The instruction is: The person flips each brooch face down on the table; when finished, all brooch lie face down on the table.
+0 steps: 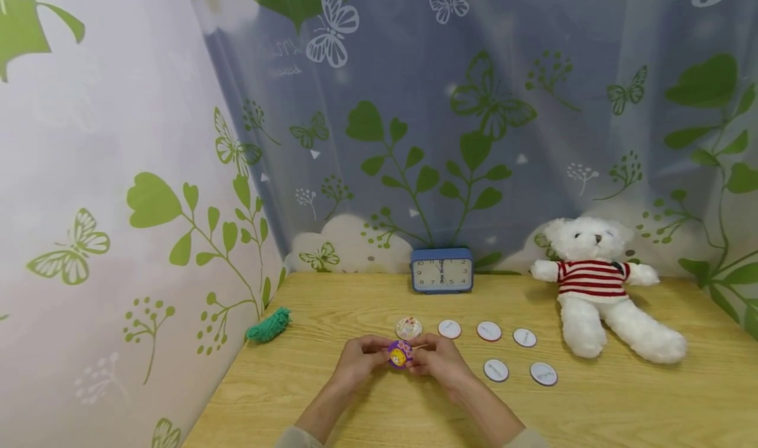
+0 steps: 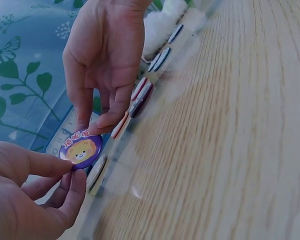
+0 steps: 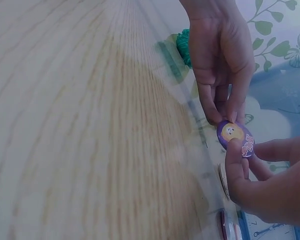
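Note:
Both hands hold one round button badge (image 1: 399, 354), purple with a yellow cartoon animal face and pale red-edged lettering. My left hand (image 1: 355, 364) pinches its left edge between thumb and fingers. On the opposite edge, my right hand (image 1: 441, 364) grips it with thumb and fingertips. In the left wrist view the badge (image 2: 81, 150) shows its printed face, tilted, and the right wrist view shows that face partly behind a right-hand fingertip. Just beyond the hands lies a pale round badge with red marks (image 1: 408, 328).
Several white-backed badges with pins (image 1: 489, 331) lie right of the hands in two rows. A blue clock (image 1: 442, 272) stands at the table's back. The white teddy bear (image 1: 592, 306) in a striped shirt sits at right; a green yarn bundle (image 1: 269, 325) lies at the left edge.

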A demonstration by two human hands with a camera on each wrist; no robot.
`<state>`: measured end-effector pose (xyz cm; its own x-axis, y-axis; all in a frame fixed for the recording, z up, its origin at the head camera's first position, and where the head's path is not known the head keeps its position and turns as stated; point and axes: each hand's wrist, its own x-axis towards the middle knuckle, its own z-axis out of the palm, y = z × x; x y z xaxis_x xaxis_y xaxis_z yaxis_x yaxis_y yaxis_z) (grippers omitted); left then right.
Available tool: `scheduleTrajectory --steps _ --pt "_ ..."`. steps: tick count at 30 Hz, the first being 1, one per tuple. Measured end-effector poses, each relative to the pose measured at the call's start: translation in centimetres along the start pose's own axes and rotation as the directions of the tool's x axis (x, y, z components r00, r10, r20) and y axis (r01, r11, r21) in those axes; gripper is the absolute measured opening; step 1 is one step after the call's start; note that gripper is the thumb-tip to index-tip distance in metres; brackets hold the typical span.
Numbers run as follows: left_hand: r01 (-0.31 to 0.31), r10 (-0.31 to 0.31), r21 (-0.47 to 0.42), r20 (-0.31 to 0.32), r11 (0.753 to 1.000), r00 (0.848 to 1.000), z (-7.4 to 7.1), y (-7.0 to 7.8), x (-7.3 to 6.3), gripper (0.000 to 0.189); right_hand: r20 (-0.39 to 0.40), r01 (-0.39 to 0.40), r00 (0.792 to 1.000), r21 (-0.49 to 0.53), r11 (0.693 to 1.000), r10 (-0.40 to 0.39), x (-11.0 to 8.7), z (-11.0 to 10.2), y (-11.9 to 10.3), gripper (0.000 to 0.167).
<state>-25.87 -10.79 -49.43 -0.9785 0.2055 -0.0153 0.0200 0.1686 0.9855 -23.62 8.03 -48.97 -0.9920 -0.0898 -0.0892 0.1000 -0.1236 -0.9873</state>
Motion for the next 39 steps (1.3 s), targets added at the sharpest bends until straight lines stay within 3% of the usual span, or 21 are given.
scheduleTrajectory --steps 13,21,29,39 --pt "-0.020 0.019 0.022 0.021 1.000 1.000 0.20 -0.01 -0.37 0.024 -0.003 0.023 1.000 -0.012 1.000 -0.023 -0.16 -0.07 0.03 0.016" --pt "0.028 -0.028 0.004 0.051 1.000 0.998 0.19 -0.36 -0.53 0.021 -0.003 0.011 1.000 -0.040 0.999 -0.012 -0.04 -0.15 0.34 0.010" --pt "0.027 -0.022 -0.055 0.090 0.998 0.996 0.02 -0.31 -0.77 0.025 -0.015 0.010 1.000 -0.045 0.999 -0.010 -0.10 -0.03 0.52 0.011" --pt "0.053 -0.044 -0.152 0.064 0.987 0.997 0.33 -0.25 -0.22 0.026 -0.043 0.050 0.998 -0.057 0.997 -0.053 0.01 0.01 0.69 0.014"
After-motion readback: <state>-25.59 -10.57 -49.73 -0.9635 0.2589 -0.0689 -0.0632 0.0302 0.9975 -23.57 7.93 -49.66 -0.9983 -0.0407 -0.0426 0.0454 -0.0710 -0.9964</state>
